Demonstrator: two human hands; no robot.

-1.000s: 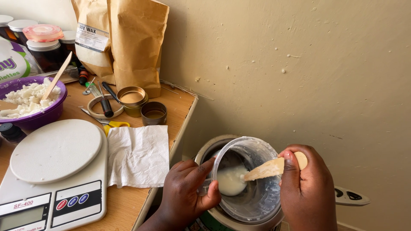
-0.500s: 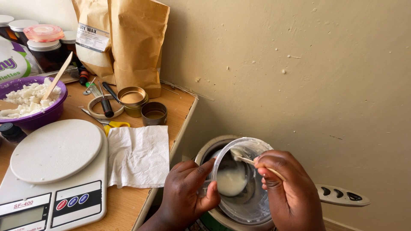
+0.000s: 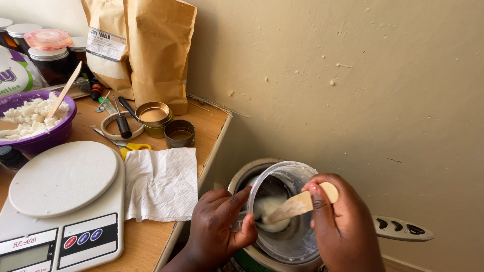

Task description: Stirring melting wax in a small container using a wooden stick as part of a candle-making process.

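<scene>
The right hand (image 3: 343, 226) now turns the wooden stick (image 3: 297, 205) back so its broad flat side shows again; half a second ago only a thin edge is seen. The stick's tip now sits low in the clear plastic cup (image 3: 290, 211), in the white wax (image 3: 269, 209), where before it touches the upper rim. The wax pool looks more spread and pushed toward the left wall. The hand itself sits a little further right.
</scene>
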